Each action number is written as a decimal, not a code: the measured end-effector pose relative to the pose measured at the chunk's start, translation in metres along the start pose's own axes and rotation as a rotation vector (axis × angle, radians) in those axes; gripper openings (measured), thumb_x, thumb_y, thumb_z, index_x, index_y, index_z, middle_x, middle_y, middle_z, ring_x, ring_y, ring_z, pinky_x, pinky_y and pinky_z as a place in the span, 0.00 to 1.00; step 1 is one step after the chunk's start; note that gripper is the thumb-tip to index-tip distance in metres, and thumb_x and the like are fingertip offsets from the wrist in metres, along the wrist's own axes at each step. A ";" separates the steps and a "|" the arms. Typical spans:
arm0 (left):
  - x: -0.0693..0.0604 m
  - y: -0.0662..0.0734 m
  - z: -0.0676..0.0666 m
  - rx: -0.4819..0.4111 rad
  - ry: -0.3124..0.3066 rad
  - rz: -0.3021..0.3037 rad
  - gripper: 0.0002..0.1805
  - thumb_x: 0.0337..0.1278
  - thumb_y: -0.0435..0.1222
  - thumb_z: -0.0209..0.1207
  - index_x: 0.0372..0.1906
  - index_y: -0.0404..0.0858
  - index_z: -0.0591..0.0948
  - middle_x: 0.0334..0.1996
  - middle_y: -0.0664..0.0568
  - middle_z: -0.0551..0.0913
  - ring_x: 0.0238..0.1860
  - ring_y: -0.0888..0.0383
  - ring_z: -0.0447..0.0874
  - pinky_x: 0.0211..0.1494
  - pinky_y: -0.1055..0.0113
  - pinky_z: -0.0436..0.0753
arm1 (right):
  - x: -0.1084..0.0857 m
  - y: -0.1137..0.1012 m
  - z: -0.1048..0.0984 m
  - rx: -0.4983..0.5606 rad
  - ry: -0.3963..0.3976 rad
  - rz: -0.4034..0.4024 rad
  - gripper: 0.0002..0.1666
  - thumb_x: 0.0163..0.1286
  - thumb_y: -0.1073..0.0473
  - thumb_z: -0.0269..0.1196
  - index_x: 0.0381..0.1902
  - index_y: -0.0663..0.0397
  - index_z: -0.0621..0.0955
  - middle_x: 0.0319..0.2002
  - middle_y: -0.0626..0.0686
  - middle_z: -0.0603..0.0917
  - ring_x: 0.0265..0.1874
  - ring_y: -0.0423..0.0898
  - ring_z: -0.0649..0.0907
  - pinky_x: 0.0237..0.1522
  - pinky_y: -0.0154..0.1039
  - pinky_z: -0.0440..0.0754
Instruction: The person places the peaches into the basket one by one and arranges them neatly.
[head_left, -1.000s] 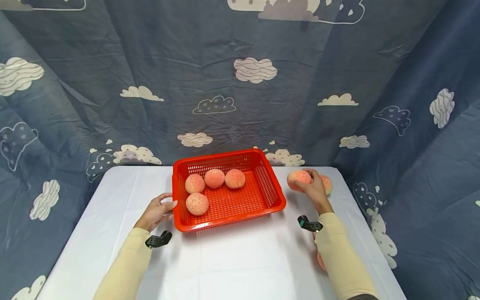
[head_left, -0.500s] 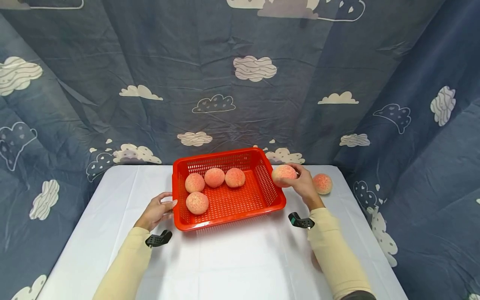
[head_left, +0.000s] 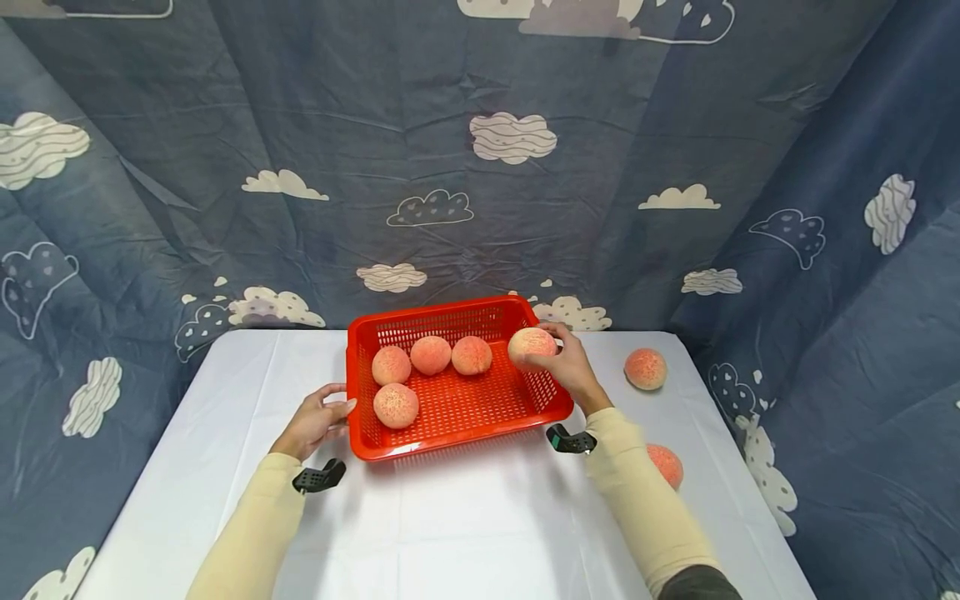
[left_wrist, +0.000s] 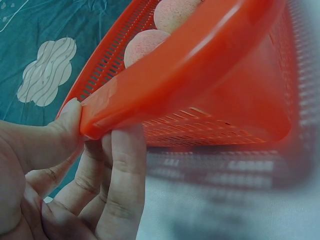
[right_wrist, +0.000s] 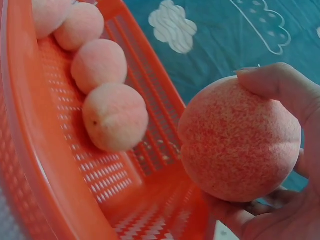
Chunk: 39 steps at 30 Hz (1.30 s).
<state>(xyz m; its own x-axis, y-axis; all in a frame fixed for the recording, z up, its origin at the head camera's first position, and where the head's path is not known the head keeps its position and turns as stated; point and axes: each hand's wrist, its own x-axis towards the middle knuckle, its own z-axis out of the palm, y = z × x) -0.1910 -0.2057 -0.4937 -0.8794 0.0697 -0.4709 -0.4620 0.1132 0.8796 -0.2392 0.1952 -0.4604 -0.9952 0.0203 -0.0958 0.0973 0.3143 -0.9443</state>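
A red plastic basket [head_left: 457, 432] with slotted walls stands on the white table, several peaches inside along its left and back. My left hand [head_left: 313, 423] grips the basket's left rim; in the left wrist view the thumb [left_wrist: 70, 120] lies on the rim and fingers curl beneath it. Over the basket's right end, my right hand [head_left: 567, 364] holds a pink-speckled peach [head_left: 531, 347]. The right wrist view shows that peach [right_wrist: 240, 140] between thumb and fingers, apart from the peaches in the basket, the nearest being a paler peach [right_wrist: 116, 117].
On the table's right side lie two more peaches, one toward the back [head_left: 646, 369] and another peach [head_left: 666, 466] nearer, partly behind the right sleeve. A dark cloud-patterned curtain [head_left: 420, 100] hangs behind the white table [head_left: 450, 533] and along both sides.
My right hand has carried its peach leftward from the table's right side to above the basket's right end. The left hand stays on the rim, and the basket has not moved.
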 end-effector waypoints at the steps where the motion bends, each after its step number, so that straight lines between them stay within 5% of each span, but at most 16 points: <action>1: 0.000 0.000 0.000 0.000 0.001 -0.001 0.28 0.67 0.34 0.56 0.68 0.35 0.61 0.32 0.56 0.81 0.30 0.61 0.77 0.32 0.71 0.81 | 0.001 0.000 0.004 0.003 -0.004 -0.004 0.39 0.55 0.64 0.71 0.63 0.56 0.68 0.61 0.58 0.69 0.53 0.56 0.75 0.54 0.49 0.76; 18: 0.000 0.001 -0.001 -0.010 -0.001 0.004 0.28 0.68 0.33 0.55 0.68 0.34 0.60 0.33 0.53 0.82 0.30 0.61 0.77 0.32 0.71 0.81 | 0.008 -0.002 0.068 0.013 -0.092 -0.012 0.36 0.47 0.67 0.75 0.55 0.56 0.74 0.54 0.57 0.75 0.49 0.55 0.77 0.54 0.50 0.77; 39: 0.001 -0.003 -0.001 -0.022 -0.016 0.019 0.28 0.68 0.33 0.55 0.68 0.33 0.60 0.33 0.55 0.81 0.30 0.63 0.79 0.33 0.71 0.81 | 0.012 -0.003 0.140 -0.158 -0.158 0.018 0.36 0.45 0.64 0.77 0.53 0.62 0.75 0.49 0.58 0.79 0.48 0.53 0.79 0.52 0.48 0.77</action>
<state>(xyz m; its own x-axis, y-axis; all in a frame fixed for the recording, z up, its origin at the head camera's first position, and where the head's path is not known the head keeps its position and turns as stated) -0.1907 -0.2074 -0.4972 -0.8862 0.0871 -0.4550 -0.4478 0.0899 0.8896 -0.2498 0.0621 -0.5031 -0.9780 -0.1182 -0.1718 0.0994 0.4598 -0.8824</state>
